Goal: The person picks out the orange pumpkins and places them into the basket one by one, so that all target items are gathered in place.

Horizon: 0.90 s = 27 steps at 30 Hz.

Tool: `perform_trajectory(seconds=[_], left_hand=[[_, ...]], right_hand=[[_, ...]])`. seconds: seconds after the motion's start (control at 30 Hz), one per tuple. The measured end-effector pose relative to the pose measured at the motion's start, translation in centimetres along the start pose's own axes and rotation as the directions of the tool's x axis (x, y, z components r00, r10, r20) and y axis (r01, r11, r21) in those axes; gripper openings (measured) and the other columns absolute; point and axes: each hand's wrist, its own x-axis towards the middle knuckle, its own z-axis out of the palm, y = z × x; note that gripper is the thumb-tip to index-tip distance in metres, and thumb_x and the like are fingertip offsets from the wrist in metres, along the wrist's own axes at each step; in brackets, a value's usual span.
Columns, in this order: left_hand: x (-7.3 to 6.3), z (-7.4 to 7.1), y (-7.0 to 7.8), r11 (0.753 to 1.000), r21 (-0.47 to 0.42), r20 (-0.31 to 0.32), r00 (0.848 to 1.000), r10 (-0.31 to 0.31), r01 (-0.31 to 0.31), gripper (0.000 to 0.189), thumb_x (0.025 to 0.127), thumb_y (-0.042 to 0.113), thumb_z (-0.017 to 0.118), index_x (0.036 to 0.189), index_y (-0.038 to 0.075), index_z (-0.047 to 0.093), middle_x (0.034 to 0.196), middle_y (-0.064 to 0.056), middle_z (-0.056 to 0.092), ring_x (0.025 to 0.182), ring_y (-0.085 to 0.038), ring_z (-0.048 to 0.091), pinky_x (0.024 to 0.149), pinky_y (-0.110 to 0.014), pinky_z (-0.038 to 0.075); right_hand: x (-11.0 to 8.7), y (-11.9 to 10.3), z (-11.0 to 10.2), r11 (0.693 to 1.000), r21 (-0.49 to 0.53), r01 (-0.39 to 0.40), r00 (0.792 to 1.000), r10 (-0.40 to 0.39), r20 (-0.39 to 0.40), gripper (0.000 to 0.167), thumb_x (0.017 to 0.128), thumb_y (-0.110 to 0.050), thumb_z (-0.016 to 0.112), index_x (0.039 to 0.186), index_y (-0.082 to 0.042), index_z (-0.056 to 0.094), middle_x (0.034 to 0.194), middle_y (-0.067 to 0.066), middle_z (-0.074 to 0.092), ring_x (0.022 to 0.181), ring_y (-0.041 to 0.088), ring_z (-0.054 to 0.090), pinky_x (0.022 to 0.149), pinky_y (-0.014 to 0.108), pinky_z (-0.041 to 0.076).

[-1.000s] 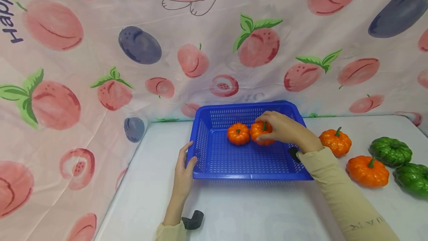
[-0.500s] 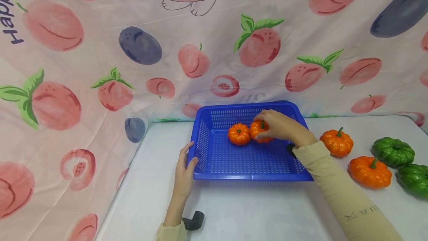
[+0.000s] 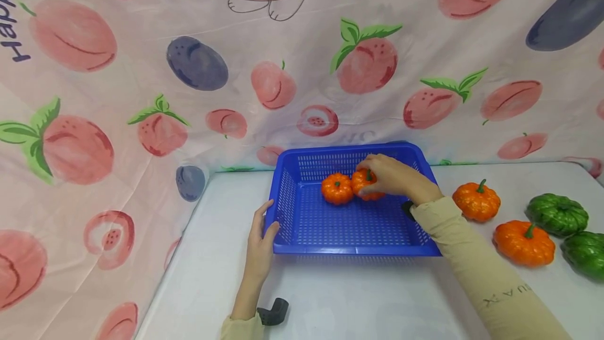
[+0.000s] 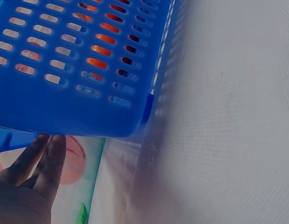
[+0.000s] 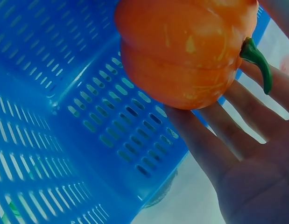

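In the head view, a blue plastic basket (image 3: pixel 351 250) stands on the white table. My left hand (image 3: pixel 258 248) touches its left rim; the left wrist view shows straight fingers (image 4: pixel 53 161) reaching up to the rim. Inside the basket, my right hand (image 3: pixel 389 174) grips a small orange pumpkin (image 3: pixel 362 185) with a green stem, thumb on the near side and fingers on the far side. A second orange pumpkin (image 3: pixel 337 189) lies right beside it on the left. The right wrist view shows the held pumpkin (image 5: pixel 181 56) close up, fingers along its side.
Right of the basket lie two more orange pumpkins (image 3: pixel 476 201) and two green pumpkins (image 3: pixel 557 214). A black angled piece (image 3: pixel 274 312) is by the left wrist. Behind the table hangs a fruit-print cloth (image 3: pixel 302 67).
My right hand has moved slightly left and back with the pumpkin, bringing it closer to the other pumpkin in the basket. My left hand has stayed at the rim.
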Motion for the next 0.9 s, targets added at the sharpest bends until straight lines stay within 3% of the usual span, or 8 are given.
perform_trajectory(seconds=[0.37, 0.9], left_hand=[[0.04, -0.03, -0.04, 1.0, 0.007, -0.002, 1.0, 0.006, -0.006, 0.046, 0.104, 0.014, 0.045, 0.15, 0.018, 0.039, 0.157, -0.017, 0.036, 0.143, -0.037, 0.038, 0.115, -0.059, 0.029], [0.07, -0.03, -0.26, 1.0, 0.002, -0.003, 1.0, 0.001, -0.001, 0.046, 0.104, 0.014, 0.046, 0.149, 0.018, 0.04, 0.157, -0.014, 0.035, 0.142, -0.035, 0.039, 0.115, -0.057, 0.029]], right_hand=[[0.52, 0.6, 0.34, 0.999, 0.033, -0.005, 1.0, 0.004, 0.011, 0.056, 0.083, -0.03, 0.081, 0.126, 0.002, 0.063, 0.135, 0.027, 0.056, 0.126, 0.042, 0.052, 0.107, 0.056, 0.042], [0.94, 0.86, 0.54, 1.0, 0.01, 0.013, 0.999, -0.013, 0.03, 0.052, 0.084, -0.027, 0.079, 0.124, 0.002, 0.064, 0.129, 0.025, 0.06, 0.121, 0.041, 0.054, 0.106, 0.055, 0.042]])
